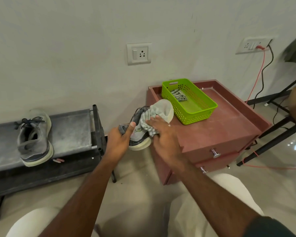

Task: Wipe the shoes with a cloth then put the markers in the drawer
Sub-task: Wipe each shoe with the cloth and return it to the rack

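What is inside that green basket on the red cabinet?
The green basket holds one folded striped cloth at its far end; the rest of its floor shows bare. Anything lying under that cloth is covered and cannot be seen.

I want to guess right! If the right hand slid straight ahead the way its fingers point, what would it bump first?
Probably the shoe's pale toe: the right hand already presses the striped cloth against that shoe. Depth is unclear.

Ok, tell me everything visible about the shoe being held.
The grey mesh sneaker has dark laces and a thick off-white sole. It is held in the air, tilted, between the shoe rack and the drawer unit. The left hand grips its heel, and the right hand presses a striped cloth against its side.
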Tool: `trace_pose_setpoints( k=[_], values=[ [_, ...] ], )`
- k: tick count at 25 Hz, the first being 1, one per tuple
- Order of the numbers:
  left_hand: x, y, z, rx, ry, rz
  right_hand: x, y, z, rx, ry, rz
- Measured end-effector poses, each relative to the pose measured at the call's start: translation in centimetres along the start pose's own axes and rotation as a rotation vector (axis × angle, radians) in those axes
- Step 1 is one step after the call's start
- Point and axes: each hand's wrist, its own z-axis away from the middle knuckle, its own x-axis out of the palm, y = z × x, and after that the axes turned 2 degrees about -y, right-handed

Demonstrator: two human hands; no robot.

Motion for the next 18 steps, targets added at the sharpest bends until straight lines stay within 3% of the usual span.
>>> trace_pose_setpoints(
  k=[5,7,8,10,12,16,18],
  values=[
    [0.0,-0.3,0.2,-0.023,0.002,0.028,-0.1,-1.0,2.4,-0.105,-0.03,-0.223],
    [-0.6,-0.5,-0.1,-0.124,0.061,0.082,-1.5,-1.1,1.5,0.143,-0.102,-0.542],
    [-0.9,-0.6,-0.3,-0.168,0.083,0.093,-2.1,-0.7,0.7,0.269,-0.025,-0.618],
    [-1.0,-0.6,-0.4,-0.221,0.082,0.128,-3.2,0.4,-1.2,0.355,0.199,-0.528],
    [-0.9,-0.5,-0.3,-0.256,0.073,0.174,-3.2,1.9,-2.7,0.23,0.279,-0.271],
    [-0.6,0.3,0.2,-0.292,0.04,0.282,-1.7,2.6,-2.5,0.165,0.143,-0.007],
    [-0.4,0.8,0.4,-0.28,0.017,0.31,-0.7,0.9,-0.5,-0.003,0.077,0.009]
  ],
)
